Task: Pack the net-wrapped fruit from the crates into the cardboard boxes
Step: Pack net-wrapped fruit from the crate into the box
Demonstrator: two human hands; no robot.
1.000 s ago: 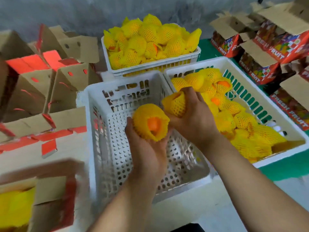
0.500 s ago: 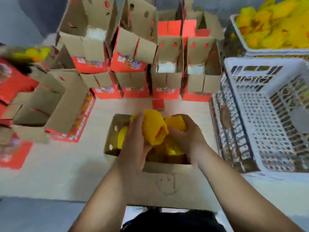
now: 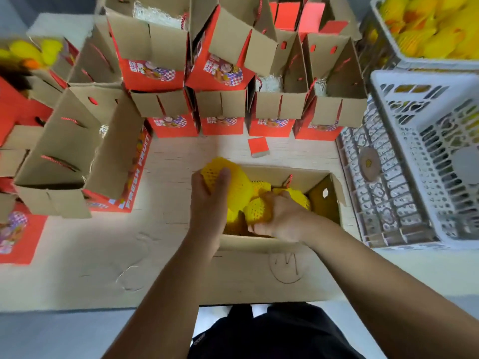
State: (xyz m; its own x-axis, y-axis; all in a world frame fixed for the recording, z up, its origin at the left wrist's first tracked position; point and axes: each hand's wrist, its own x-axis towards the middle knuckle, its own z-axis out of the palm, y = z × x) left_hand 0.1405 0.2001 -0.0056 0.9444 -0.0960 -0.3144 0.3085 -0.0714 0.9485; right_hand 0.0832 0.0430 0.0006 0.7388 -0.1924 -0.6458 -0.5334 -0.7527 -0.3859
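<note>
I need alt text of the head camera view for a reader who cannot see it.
Two bare hands pack yellow net-wrapped fruit into an open cardboard box: the left hand grips one fruit at the box's rim, the right hand holds another inside.

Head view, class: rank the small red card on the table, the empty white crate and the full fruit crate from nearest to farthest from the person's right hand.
From the right hand, inside the open box:
1. Small red card, on the table just beyond the box.
2. Empty white crate, to the right.
3. Full fruit crate, far top right corner.
</note>
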